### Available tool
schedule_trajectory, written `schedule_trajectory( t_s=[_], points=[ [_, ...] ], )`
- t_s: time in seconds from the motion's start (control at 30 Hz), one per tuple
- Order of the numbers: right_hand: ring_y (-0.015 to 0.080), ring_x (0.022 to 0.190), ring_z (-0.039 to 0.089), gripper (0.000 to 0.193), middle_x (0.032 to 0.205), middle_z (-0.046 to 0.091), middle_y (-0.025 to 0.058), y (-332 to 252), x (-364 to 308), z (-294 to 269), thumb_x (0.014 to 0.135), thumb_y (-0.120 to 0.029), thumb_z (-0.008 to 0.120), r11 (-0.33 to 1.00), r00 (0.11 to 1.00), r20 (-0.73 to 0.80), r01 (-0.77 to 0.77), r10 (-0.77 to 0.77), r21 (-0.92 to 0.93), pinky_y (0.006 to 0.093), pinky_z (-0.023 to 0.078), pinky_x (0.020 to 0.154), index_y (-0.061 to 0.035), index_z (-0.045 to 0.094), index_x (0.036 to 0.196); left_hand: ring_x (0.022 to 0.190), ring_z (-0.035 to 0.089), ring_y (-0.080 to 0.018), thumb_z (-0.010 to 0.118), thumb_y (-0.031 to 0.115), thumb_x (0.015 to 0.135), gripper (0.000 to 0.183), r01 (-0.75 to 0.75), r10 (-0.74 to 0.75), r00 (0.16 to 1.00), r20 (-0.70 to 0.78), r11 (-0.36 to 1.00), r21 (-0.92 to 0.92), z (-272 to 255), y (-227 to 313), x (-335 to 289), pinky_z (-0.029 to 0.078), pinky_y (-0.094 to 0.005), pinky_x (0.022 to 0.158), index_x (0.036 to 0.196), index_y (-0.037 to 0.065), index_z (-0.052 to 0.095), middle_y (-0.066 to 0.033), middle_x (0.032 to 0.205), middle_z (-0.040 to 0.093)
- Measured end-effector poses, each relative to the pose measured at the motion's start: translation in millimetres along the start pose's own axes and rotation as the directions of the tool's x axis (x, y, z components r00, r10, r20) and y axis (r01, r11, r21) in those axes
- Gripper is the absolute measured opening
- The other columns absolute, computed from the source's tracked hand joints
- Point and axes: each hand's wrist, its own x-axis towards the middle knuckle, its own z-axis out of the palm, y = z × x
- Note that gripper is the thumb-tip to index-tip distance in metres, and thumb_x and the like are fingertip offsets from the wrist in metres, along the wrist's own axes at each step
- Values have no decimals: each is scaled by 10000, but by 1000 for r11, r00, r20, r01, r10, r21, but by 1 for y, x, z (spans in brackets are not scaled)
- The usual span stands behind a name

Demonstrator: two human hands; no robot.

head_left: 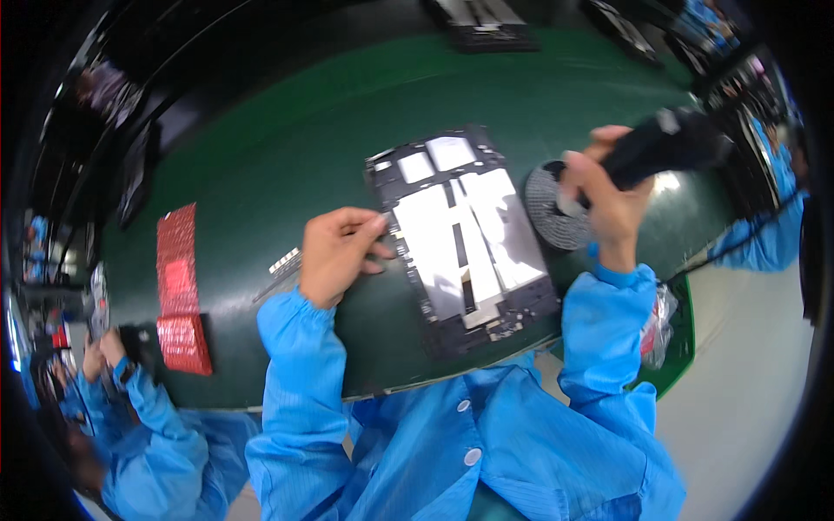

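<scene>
A tablet-like device lies opened on the green mat, its black frame around shiny silver panels and dark strips. At its left edge is my left hand, with thumb and forefinger pinched together; whatever may be between them is too small to make out. My right hand is closed around a black electric screwdriver, blurred and tilted toward the upper right. Its tip is hidden by my fingers. Under that hand, right of the device, sits a round grey dish with ringed texture and a pale centre.
Red bubble wrap lies on the left, near a thin metal strip. Another opened device sits at the far edge. A green bin with clear plastic bags stands at lower right. Co-workers in blue sleeves are on both sides.
</scene>
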Motion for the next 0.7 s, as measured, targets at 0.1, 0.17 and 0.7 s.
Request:
schedule_trajectory(
  t_s=[0.1, 0.17, 0.7],
  points=[
    [126, 491, 545, 344, 611, 576, 47, -21, 6, 10, 763, 16, 685, 988, 993, 29, 113, -117, 106, 255, 442, 486, 1, 514, 1061, 678, 659, -154, 618, 110, 880, 203, 16, -14, 999, 46, 999, -43, 5, 5, 4, 516, -228, 486, 996, -57, 608, -109, 858, 654],
    [129, 491, 547, 346, 606, 575, 53, -31, 9, 33, 770, 10, 680, 972, 985, 77, 136, -153, 190, 257, 449, 486, 2, 508, 1070, 679, 659, -152, 619, 112, 879, 205, 29, -27, 999, 26, 998, -60, 6, 5, 3, 515, -229, 487, 996, -57, 606, -107, 858, 655],
    [86, 472, 562, 260, 597, 614, 43, 0, -2, 163, 729, 33, 727, 971, 914, 406, -97, 0, 216, 210, 420, 445, 53, 569, 934, 678, 673, -156, 604, 79, 865, 168, -51, 53, 998, 37, 997, -52, 0, -5, 1, 536, -258, 485, 932, -73, 631, -109, 814, 667]
  ],
)
